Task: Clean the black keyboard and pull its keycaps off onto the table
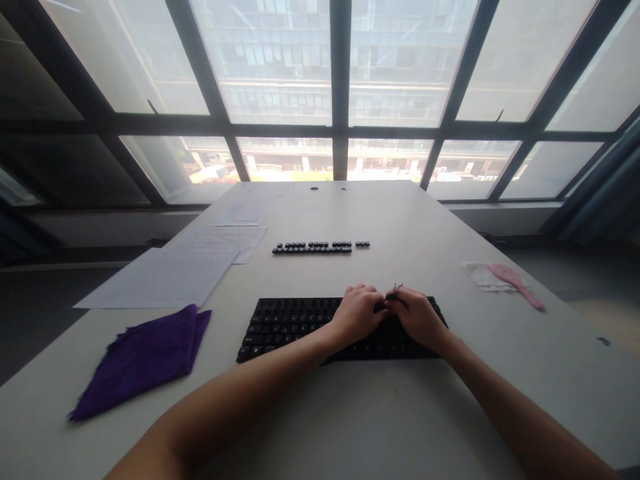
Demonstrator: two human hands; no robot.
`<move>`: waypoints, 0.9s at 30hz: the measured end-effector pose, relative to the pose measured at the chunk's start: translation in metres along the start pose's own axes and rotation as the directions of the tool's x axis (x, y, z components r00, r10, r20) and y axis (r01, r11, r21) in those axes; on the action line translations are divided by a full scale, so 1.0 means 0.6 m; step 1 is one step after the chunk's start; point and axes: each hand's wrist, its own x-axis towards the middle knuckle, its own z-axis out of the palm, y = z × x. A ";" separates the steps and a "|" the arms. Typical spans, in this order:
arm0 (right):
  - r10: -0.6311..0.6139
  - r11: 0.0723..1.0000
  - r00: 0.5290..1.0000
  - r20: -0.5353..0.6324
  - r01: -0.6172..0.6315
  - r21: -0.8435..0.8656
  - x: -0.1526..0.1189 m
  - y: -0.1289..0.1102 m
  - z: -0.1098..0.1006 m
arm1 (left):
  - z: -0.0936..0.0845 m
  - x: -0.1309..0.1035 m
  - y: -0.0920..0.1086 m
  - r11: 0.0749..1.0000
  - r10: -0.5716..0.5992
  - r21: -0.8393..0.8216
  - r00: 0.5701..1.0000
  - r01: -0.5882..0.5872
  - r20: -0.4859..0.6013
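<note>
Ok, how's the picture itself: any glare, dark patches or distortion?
Head view: windows washed out by daylight; keyboard dark, hard to read; detail soft where left hand and right hand come together; table looks stretched, probably wide-angle distortion.

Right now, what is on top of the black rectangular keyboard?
The left hand and right hand are mostly over its right half; the right hand pinches a small dark piece. Whatever lies beneath both hands is covered and unseen.

No lettering on the keyboard (295, 325) or paper sheets (165, 278) is readable.
</note>
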 end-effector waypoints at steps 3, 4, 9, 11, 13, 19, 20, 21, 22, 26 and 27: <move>0.074 0.997 0.996 -0.055 -0.073 0.023 0.000 0.008 0.001 | 0.000 0.000 -0.001 1.000 -0.006 -0.016 1.000 0.006 -0.001; 0.105 0.994 0.992 -0.067 -0.102 0.046 0.000 0.010 0.000 | 0.001 0.000 0.000 1.000 -0.008 -0.023 1.000 0.008 -0.004; 0.214 0.956 0.975 -0.063 -0.195 0.220 0.000 0.019 0.000 | 0.001 0.001 0.001 0.999 0.004 -0.051 1.000 -0.004 -0.005; 0.239 0.930 0.968 -0.074 -0.206 0.303 0.001 0.023 0.000 | 0.002 0.002 0.001 0.997 0.024 -0.077 1.000 -0.025 -0.018; 0.252 0.911 0.963 -0.092 -0.204 0.359 0.002 0.025 -0.001 | 0.003 0.002 0.000 0.992 0.044 -0.115 0.998 -0.048 -0.039; 0.231 0.926 0.957 -0.176 -0.161 0.340 -0.001 0.020 -0.001 | 0.004 0.001 -0.005 0.965 0.072 -0.241 0.989 -0.101 -0.126; 0.234 0.932 0.952 -0.197 -0.161 0.325 -0.002 0.018 0.000 | 0.004 0.001 -0.005 0.960 0.070 -0.260 0.988 -0.105 -0.141; 0.238 0.937 0.946 -0.218 -0.165 0.308 -0.002 0.016 0.000 | 0.003 0.000 -0.004 0.955 0.062 -0.279 0.985 -0.105 -0.158; 0.243 0.941 0.940 -0.238 -0.169 0.292 -0.002 0.014 0.001 | 0.002 0.000 -0.004 0.949 0.051 -0.297 0.983 -0.103 -0.177; 0.252 0.945 0.936 -0.247 -0.184 0.269 -0.001 0.007 0.001 | 0.001 -0.004 -0.001 0.944 0.105 -0.290 0.976 -0.159 -0.193; 0.254 0.944 0.939 -0.231 -0.188 0.272 0.000 0.006 0.001 | 0.001 -0.005 0.000 0.946 0.142 -0.265 0.973 -0.188 -0.181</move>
